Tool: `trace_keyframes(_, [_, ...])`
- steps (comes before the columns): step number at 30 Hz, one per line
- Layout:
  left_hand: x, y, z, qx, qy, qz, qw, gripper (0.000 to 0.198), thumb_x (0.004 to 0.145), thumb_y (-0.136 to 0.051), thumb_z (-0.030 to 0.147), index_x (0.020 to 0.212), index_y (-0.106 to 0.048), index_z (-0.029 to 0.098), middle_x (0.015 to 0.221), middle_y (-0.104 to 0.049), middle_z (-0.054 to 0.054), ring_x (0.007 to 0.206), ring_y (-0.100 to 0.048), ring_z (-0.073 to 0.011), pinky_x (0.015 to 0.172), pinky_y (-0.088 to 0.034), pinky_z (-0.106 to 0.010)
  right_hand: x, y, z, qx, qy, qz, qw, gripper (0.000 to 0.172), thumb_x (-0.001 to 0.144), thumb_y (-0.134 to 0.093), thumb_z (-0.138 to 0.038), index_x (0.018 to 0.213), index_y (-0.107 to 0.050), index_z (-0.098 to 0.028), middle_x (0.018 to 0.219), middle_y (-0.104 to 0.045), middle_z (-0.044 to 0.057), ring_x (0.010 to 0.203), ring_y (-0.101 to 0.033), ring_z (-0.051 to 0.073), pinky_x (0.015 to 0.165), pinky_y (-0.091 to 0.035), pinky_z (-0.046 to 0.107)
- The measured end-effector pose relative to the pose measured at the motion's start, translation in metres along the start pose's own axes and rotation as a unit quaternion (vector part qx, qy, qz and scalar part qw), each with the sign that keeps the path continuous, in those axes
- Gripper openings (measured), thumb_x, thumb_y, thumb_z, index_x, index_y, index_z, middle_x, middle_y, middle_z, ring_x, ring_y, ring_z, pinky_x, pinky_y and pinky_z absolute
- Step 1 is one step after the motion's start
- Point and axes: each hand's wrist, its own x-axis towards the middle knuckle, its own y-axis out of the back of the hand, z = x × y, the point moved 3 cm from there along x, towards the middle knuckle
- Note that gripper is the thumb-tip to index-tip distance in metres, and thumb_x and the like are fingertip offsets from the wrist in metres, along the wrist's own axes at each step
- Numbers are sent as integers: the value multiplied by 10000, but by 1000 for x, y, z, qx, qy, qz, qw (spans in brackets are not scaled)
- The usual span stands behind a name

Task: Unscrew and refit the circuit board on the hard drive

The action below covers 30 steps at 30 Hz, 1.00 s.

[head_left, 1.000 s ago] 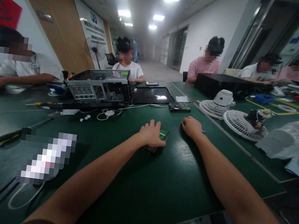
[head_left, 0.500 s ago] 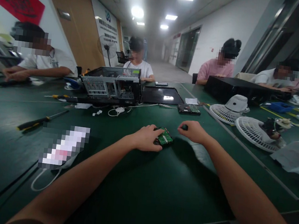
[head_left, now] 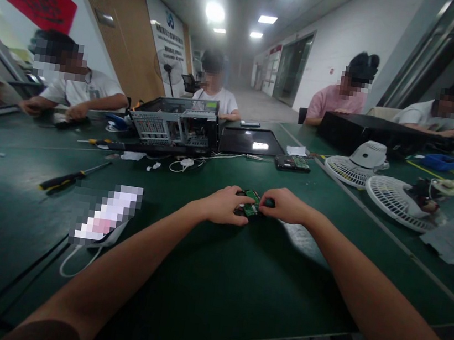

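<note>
A small hard drive [head_left: 251, 211] with a green circuit board facing up lies on the green table in front of me. My left hand [head_left: 227, 204] grips it from the left, its index finger across the board and its thumb at the near side. Against the drive's right edge, my right hand [head_left: 281, 204] has thumb and fingertips pinched together. Whether something tiny is in that pinch cannot be made out; a dark patch shows within the curl of the fingers.
Beyond lie another drive [head_left: 292, 163], a flat dark panel [head_left: 251, 141] and an open computer case [head_left: 174, 127]. A screwdriver [head_left: 71, 178] and a phone with a blurred screen [head_left: 108, 215] are at left. White fan parts [head_left: 398, 201] stand at right. Several people sit around the table.
My right hand has moved left and slightly down, from apart from the hard drive to its right edge. My left hand stays on the drive. The view has shifted slightly.
</note>
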Motion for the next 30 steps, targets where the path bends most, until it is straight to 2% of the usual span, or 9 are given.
trace_keyframes(4, [-1, 2, 0, 0, -6, 1, 1000, 772, 860, -621, 644, 1533, -457, 304, 1556, -391, -131, 1366, -445, -367, 1108, -392, -464, 0, 0, -1, -4, -2, 0, 1000, 163, 852, -675, -304, 930, -779, -206, 894, -751, 45, 778, -648, 182, 714, -420, 281])
trace_keyframes(11, [-2, 2, 0, -12, -7, 4, 1000, 768, 861, -619, 646, 1530, -469, 299, 1549, -393, -131, 1367, -438, -372, 1116, -382, -465, -2, -1, 1, 38, 20, 2, 999, 156, 843, -673, -290, 937, -766, -209, 926, -749, 35, 835, -657, 183, 759, -440, 272])
trace_keyframes(19, [-1, 2, -2, -22, -5, -6, 1000, 774, 856, -614, 666, 1532, -468, 320, 1570, -377, -120, 1375, -424, -385, 1110, -380, -485, -4, 11, 18, 109, -48, 93, 989, 233, 874, -666, -411, 924, -747, -199, 896, -724, 47, 803, -619, 187, 731, -441, 297])
trace_keyframes(22, [-1, 2, -3, -25, -16, 1, 1000, 742, 859, -634, 612, 1520, -486, 308, 1573, -380, -115, 1377, -431, -370, 1122, -373, -469, -1, 11, 27, 255, -72, 131, 955, 265, 889, -655, -430, 990, -720, -194, 845, -691, 38, 758, -601, 176, 695, -460, 298])
trace_keyframes(25, [-1, 2, -6, -33, -24, 15, 999, 712, 851, -663, 546, 1500, -513, 296, 1583, -372, -107, 1384, -434, -359, 1134, -367, -453, 3, 9, 30, 436, -66, 190, 877, 267, 904, -651, -447, 979, -693, -194, 844, -670, 32, 785, -615, 166, 727, -494, 300])
trace_keyframes(27, [-1, 2, -8, -39, -25, 15, 999, 708, 851, -664, 548, 1498, -515, 301, 1598, -355, -103, 1392, -427, -363, 1132, -371, -464, 4, 10, 30, 488, -55, 237, 838, 290, 906, -663, -479, 959, -691, -196, 913, -680, 44, 858, -627, 167, 767, -504, 297])
trace_keyframes(30, [-2, 2, -11, -43, -25, 8, 999, 726, 855, -657, 585, 1509, -495, 316, 1616, -329, -104, 1407, -411, -371, 1129, -371, -490, 3, 14, 26, 474, -64, 279, 833, 349, 900, -672, -538, 965, -702, -197, 958, -688, 50, 792, -595, 138, 644, -467, 249])
